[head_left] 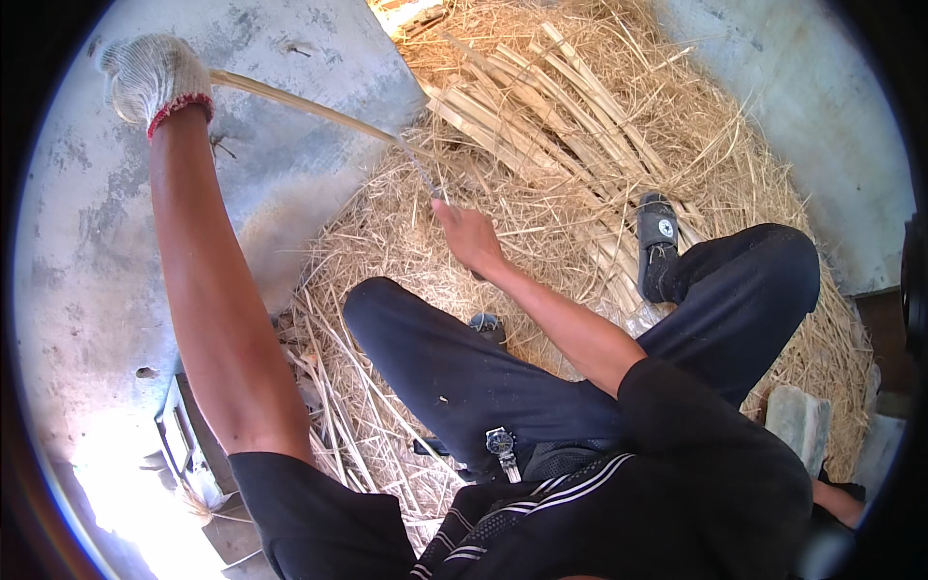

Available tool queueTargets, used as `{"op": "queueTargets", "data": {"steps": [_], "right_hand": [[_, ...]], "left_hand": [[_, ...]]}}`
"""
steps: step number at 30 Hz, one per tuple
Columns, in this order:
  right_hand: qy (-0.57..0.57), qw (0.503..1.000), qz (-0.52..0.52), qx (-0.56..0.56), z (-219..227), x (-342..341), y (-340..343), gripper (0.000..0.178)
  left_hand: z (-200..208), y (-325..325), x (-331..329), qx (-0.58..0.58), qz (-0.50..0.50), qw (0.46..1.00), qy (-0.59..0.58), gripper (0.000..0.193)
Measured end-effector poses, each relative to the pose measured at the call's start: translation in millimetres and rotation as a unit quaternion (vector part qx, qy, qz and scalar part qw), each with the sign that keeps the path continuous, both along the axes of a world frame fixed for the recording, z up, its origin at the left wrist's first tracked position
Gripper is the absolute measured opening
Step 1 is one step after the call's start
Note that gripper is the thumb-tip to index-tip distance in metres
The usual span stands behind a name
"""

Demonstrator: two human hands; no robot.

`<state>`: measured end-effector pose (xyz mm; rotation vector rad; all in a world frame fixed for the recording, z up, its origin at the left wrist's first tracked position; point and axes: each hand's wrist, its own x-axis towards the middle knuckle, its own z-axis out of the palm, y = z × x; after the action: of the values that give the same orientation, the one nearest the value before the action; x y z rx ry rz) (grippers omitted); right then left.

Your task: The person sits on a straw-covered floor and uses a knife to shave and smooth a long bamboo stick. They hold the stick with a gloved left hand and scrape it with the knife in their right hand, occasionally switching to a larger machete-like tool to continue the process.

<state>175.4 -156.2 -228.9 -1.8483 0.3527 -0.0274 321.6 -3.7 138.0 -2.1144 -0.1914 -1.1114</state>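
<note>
My left hand (159,77), in a white knitted glove with a red cuff, is raised at the far left, closed around one end of a thin bamboo strip (300,104). The strip slants down to the right toward the middle of the view. There it meets the narrow blade of a knife (421,169). My bare right hand (471,235) grips the knife's handle, mostly hidden by the fingers, above the shavings between my legs. Whether the blade cuts into the strip or only rests against it, I cannot tell.
Split bamboo strips (551,106) lie in a pile at the far side on a heap of curled shavings (387,232). A grey wall (87,251) stands close on the left. A wristwatch (501,443) lies by my thigh. A stone block (798,421) sits at the right.
</note>
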Motion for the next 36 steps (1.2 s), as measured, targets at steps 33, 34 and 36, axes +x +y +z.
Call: {"op": "queueTargets", "data": {"steps": [33, 34, 36], "right_hand": [[0.248, 0.951, -0.108, 0.149, -135.6, -43.3, -36.1, 0.069], [0.239, 0.948, -0.108, 0.178, -140.1, -45.8, -38.9, 0.068], [0.251, 0.938, -0.095, 0.218, -154.7, -48.0, -43.8, 0.066]], "left_hand": [[12.4, -27.3, -10.6, -0.718, -0.646, 0.258, -0.030, 0.025], [9.9, -45.7, -35.4, -0.737, -0.615, 0.276, -0.051, 0.026], [11.8, -20.4, -27.9, -0.710, -0.668, 0.198, 0.103, 0.027]]}}
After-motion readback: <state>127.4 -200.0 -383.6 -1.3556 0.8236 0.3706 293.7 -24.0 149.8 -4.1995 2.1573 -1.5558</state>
